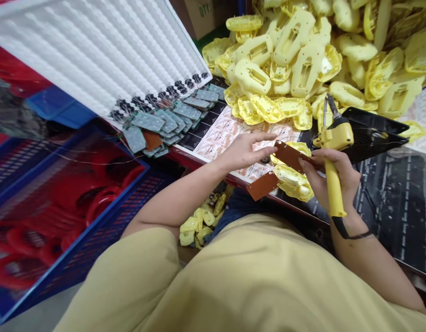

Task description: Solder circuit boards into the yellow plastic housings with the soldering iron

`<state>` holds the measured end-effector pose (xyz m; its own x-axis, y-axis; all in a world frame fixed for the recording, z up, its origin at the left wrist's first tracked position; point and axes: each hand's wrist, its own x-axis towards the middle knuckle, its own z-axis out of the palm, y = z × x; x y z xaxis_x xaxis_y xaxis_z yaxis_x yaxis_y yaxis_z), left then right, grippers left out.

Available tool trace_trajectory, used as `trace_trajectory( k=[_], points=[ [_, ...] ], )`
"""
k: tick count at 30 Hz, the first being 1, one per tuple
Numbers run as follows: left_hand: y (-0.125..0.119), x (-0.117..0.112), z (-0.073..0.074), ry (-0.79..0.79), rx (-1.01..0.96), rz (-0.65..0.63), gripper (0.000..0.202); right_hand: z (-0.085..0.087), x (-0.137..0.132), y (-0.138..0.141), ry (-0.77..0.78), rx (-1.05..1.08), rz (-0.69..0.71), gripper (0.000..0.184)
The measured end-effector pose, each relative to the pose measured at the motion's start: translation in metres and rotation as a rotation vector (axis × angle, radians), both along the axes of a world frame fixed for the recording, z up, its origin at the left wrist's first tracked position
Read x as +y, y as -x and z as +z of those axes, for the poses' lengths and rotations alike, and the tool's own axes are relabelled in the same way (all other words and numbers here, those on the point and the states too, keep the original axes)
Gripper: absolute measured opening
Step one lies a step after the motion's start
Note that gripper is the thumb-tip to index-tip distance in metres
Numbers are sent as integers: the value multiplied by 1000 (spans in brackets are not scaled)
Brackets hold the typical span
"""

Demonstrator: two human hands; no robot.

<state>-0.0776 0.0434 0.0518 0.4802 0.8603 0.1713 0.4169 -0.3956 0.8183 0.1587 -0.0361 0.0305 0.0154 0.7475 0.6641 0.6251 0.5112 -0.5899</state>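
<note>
A brown circuit board [292,156] is held level over the front edge of the table, between my two hands. The thumb and forefinger of my left hand [242,151] close on its left end, where a thin wire shows. My right hand [337,177] pinches the other end with the thumb, and a yellow soldering gun [333,184] rests in the same hand, its metal tip pointing up and away. A second brown circuit board [263,185] hangs lower, nearer my body. Beneath the boards lie open yellow plastic shells [293,182]. A small dark round part [265,160] shows by my left thumb.
Yellow shells [296,55] are heaped across the back. Left, green-backed circuit boards [149,121] lie overlapping beside a white ridged foam sheet [95,50]. A blue crate [130,184] of red parts stands lower left. A black tapered part [368,131] lies right of the soldering gun.
</note>
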Motion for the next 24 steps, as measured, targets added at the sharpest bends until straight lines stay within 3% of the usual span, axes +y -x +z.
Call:
trace_trajectory(
  k=[4,8,11,13,17,21,24],
  points=[
    [-18,-3,6,28,-80,6,32,4,1,9,-96,-82,-10,17],
    [-27,7,6,199,-260,-48,26,5,2,12,-205,-238,-66,10],
    [-26,15,2,302,-443,30,27,4,0,12,-317,-393,-105,11],
    [-23,21,2,351,-470,73,31,3,-1,9,-357,-422,-14,20],
    [-8,36,11,308,-356,32,32,-1,7,-9,-196,-370,186,42],
    [-2,54,19,158,-98,-133,20,-17,33,-38,-76,-446,147,25],
    [-15,59,13,38,120,-253,9,-31,45,-53,-33,-549,176,17]
  ],
)
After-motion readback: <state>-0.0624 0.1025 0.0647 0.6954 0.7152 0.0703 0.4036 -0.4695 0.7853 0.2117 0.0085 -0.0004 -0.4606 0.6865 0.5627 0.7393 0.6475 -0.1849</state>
